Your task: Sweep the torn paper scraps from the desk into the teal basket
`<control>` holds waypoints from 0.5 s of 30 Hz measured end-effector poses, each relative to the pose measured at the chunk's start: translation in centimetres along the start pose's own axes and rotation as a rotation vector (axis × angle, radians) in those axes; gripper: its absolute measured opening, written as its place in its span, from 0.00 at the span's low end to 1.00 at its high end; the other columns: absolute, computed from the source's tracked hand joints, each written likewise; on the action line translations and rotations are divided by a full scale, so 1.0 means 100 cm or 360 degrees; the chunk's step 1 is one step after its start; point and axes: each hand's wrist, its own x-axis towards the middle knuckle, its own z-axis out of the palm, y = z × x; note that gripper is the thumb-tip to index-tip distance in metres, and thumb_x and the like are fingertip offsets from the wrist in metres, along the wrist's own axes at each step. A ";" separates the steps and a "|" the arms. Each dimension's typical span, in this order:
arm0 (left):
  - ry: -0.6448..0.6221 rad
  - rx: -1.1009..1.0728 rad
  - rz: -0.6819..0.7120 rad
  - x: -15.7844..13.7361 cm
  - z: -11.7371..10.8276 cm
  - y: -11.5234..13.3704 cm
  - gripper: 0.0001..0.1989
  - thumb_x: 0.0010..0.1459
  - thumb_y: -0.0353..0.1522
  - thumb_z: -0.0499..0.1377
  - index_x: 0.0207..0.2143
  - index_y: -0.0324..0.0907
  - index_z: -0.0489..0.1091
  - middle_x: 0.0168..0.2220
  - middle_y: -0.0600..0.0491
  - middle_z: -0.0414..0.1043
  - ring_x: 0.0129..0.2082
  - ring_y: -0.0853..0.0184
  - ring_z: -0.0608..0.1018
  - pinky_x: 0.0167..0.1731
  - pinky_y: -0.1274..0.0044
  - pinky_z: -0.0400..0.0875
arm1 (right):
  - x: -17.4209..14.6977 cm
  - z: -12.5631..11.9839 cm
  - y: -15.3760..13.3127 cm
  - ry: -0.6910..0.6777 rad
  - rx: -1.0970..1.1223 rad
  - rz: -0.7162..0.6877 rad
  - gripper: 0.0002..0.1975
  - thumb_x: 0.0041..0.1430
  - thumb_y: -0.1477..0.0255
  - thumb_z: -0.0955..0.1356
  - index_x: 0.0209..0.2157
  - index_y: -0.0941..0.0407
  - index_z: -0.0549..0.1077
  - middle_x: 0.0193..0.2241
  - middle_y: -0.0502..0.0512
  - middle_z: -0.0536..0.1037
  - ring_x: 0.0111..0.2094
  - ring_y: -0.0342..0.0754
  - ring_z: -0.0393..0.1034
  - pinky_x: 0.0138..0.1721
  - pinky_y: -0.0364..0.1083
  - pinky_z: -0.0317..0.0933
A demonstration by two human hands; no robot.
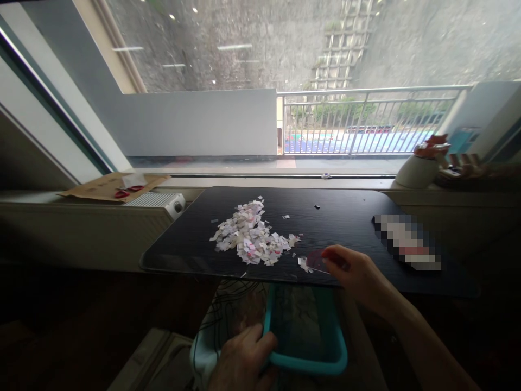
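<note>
My left hand (244, 355) is closed around the near left rim of a turquoise plastic basin (311, 365), held just below the table's front edge. Over the table, my right hand (360, 271) pinches a thin, see-through reddish sheet (315, 260); its exact kind I cannot make out. The sheet's left edge meets a few paper scraps (303, 264) close to the front edge. A larger heap of small white and pinkish paper scraps (254, 236) lies left of it. What the basin holds is too dark to tell.
The black table (337, 222) stands against a window sill. A pixelated flat object (407, 241) lies at its right. On the left are a brown envelope (93, 187), red-handled scissors (129, 191) and a radiator (157, 201). A white pot-like object (417, 171) sits on the sill.
</note>
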 end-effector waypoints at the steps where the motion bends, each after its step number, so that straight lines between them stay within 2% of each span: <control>1: 0.0001 -0.0001 0.0003 0.000 0.000 0.001 0.10 0.47 0.24 0.57 0.32 0.46 0.64 0.34 0.56 0.67 0.34 0.65 0.71 0.30 0.77 0.60 | 0.001 0.000 -0.001 0.0023 0.0001 0.0002 0.11 0.54 0.68 0.63 0.36 0.55 0.74 0.27 0.51 0.77 0.27 0.44 0.70 0.28 0.42 0.62; 5: -0.0074 -0.0003 0.0023 0.001 0.000 0.001 0.10 0.47 0.24 0.57 0.32 0.46 0.64 0.34 0.56 0.67 0.33 0.65 0.71 0.29 0.77 0.59 | 0.015 0.006 -0.002 0.0035 -0.0013 -0.0029 0.12 0.54 0.68 0.63 0.37 0.56 0.74 0.27 0.52 0.77 0.27 0.45 0.69 0.30 0.43 0.62; 8: -0.0026 0.0002 0.0024 0.000 -0.001 0.000 0.10 0.48 0.24 0.57 0.33 0.46 0.64 0.34 0.55 0.67 0.34 0.65 0.71 0.30 0.77 0.59 | 0.023 0.010 -0.001 0.0060 -0.0042 -0.0013 0.12 0.55 0.69 0.62 0.37 0.57 0.74 0.28 0.52 0.76 0.28 0.45 0.69 0.31 0.44 0.61; 11: -0.0017 -0.0011 0.0013 -0.002 -0.003 0.001 0.09 0.48 0.24 0.57 0.32 0.45 0.64 0.34 0.55 0.67 0.34 0.65 0.70 0.30 0.77 0.59 | 0.018 0.008 0.000 0.0068 -0.0047 0.0025 0.12 0.55 0.68 0.62 0.38 0.56 0.74 0.28 0.52 0.76 0.28 0.45 0.69 0.31 0.44 0.61; 15: -0.0051 -0.0036 -0.0008 -0.002 -0.003 0.003 0.10 0.47 0.24 0.57 0.33 0.45 0.65 0.34 0.55 0.67 0.35 0.64 0.70 0.30 0.76 0.58 | -0.001 0.002 -0.002 -0.0050 -0.0024 0.0030 0.10 0.55 0.68 0.63 0.37 0.54 0.73 0.28 0.50 0.76 0.28 0.44 0.69 0.31 0.43 0.61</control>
